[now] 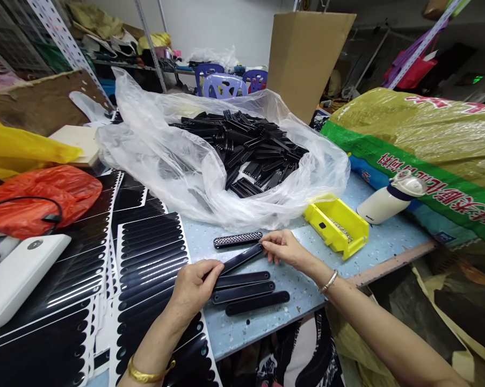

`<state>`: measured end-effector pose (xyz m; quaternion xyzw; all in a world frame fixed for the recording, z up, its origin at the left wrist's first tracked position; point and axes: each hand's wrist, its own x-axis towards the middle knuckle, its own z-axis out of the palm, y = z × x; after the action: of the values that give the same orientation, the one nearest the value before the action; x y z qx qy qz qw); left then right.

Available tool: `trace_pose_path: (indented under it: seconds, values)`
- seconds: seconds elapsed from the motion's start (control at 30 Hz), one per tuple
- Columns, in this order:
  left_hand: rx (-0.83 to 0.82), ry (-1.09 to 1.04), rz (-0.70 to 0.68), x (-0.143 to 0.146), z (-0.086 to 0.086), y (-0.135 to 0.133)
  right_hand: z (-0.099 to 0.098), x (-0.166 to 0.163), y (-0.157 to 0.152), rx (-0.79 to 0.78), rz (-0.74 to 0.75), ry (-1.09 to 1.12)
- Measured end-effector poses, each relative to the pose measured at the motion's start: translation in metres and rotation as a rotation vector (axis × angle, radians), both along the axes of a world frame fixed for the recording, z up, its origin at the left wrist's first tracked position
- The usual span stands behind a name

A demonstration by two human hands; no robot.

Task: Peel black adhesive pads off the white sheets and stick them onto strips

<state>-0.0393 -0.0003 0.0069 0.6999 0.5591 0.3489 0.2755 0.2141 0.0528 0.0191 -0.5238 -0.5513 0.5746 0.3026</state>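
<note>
Between my two hands a slim black strip [242, 258] is stretched at a slant, its right end higher. My left hand [196, 285] pinches the lower left end between thumb and finger. The upper right end is pinched by the thumb and fingertips of my right hand [282, 247]. Just beyond it lies a black bar with a patterned, perforated face [238, 239]. Nearer to me, three smooth black bars with rounded ends [244, 292] rest side by side on the blue speckled table [306, 279]. Whether the strip touches a bar underneath I cannot tell.
Sheets of black strips [153, 252] cover the table's left side. Behind my hands, a clear plastic bag [173, 166] holds a heap of black bars [258, 145]. A yellow bin [326, 228] with small metal parts and a white bottle [383, 204] stand right.
</note>
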Motion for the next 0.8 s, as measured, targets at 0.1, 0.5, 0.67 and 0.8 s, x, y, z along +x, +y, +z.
trace_pose_path:
  seconds: [0.1,0.5,0.67,0.8]
  values:
    - [-0.012,0.016,-0.025,-0.002,0.001,0.001,-0.003,-0.006,-0.003,0.001,0.017,-0.070]
    - [0.001,0.071,0.027,-0.009,-0.002,0.003,-0.005,-0.006,-0.027,0.178,0.055,-0.238]
    - [-0.017,0.078,0.064,-0.007,-0.002,0.002,0.000,-0.007,-0.021,0.266,0.088,-0.363]
    - [-0.011,0.088,0.079,-0.003,0.001,0.000,0.004,-0.012,-0.017,0.512,0.086,-0.563]
